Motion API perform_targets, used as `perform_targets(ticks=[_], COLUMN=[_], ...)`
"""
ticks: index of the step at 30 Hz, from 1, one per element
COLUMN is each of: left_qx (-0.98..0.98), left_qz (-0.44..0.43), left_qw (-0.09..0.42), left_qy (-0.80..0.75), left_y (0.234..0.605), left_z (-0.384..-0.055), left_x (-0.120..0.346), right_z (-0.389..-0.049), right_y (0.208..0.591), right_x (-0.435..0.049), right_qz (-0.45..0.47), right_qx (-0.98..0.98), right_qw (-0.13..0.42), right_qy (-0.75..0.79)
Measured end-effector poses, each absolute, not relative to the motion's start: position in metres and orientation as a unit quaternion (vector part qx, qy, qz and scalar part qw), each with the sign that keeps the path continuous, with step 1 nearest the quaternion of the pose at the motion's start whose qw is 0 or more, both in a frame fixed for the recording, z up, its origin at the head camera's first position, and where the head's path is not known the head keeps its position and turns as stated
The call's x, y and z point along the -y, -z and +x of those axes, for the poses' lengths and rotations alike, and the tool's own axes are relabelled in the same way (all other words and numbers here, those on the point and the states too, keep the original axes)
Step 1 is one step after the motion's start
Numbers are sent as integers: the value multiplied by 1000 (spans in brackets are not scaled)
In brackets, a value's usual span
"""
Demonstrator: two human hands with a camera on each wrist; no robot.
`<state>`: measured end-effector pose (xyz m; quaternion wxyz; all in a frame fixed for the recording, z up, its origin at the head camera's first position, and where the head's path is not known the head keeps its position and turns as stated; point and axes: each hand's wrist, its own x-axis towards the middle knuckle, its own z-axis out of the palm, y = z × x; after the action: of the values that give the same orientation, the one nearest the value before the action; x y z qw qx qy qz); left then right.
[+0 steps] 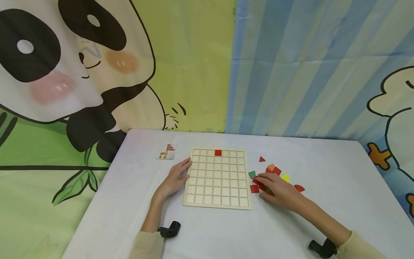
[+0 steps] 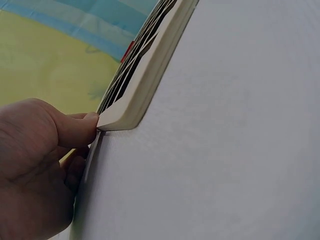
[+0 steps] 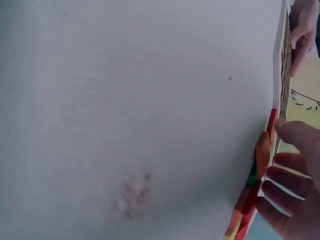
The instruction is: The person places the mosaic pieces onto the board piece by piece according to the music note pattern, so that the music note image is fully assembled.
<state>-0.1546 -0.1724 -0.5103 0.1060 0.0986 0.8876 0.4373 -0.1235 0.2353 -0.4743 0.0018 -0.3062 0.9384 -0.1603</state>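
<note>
A square wooden grid board (image 1: 216, 178) lies on the table with one red square tile (image 1: 218, 153) in its top row. At the board's left edge my left hand (image 1: 173, 180) rests, fingers extended; the left wrist view shows the thumb tip (image 2: 91, 120) right at the board's corner. To the right of the board, my right hand (image 1: 279, 189) reaches over a loose pile of coloured pieces, fingers spread and partly covering them. Beside its fingers lie a green piece (image 1: 252, 175) and a red square (image 1: 254, 189). In the right wrist view, the fingertips are right at the pile.
A small pattern card (image 1: 166, 151) with a coloured grid picture lies left of the board. Around the pile are a red triangle (image 1: 262, 159), an orange piece (image 1: 271, 167), a yellow piece (image 1: 285, 177) and a red rounded piece (image 1: 299, 187). A printed curtain hangs behind the table.
</note>
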Motion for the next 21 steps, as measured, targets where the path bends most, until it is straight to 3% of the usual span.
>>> perform_targets(ticks=[10,21], left_qx=[-886,-888], left_qz=[102,97], left_qw=[102,105], left_qy=[-441,-438], left_y=[513,512], left_z=[-154,-155], left_x=[169,171], right_z=[-133,-134], right_y=[471,468], right_x=[-233,-214], right_qz=[-316,-238], right_qx=[-940,-963], right_qw=[3,28], right_qy=[130,124])
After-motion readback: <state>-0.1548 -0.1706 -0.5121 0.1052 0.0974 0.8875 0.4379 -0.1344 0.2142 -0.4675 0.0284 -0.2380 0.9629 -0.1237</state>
